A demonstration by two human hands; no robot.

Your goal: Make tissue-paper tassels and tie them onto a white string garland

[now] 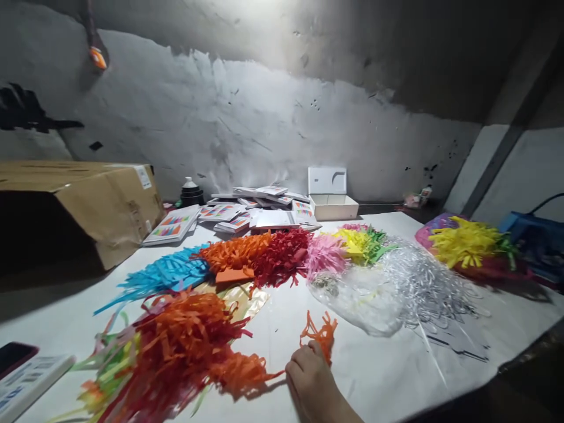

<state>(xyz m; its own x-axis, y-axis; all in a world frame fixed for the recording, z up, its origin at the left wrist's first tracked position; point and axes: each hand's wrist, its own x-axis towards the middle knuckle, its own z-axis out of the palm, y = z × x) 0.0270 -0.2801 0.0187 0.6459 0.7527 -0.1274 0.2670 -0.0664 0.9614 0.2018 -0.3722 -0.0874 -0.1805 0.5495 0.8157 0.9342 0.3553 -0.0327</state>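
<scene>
My right hand (311,373) is near the front middle of the white table, its fingers closed on an orange paper tassel (324,333) whose strips stick out above them. A thin orange strand runs from the hand leftward to a heap of orange and red paper fringe (189,335). Behind it lie bunches of blue (167,270), orange (235,251), dark red (282,257), pink (326,255) and yellow (355,244) fringe in a row. My left hand does not show.
A cardboard box (110,205) stands at the left. Printed packs (229,212) are piled at the back beside an open white box (333,208). White string (423,288) and clear plastic (372,305) lie at the right. A phone (15,357) rests at the front left.
</scene>
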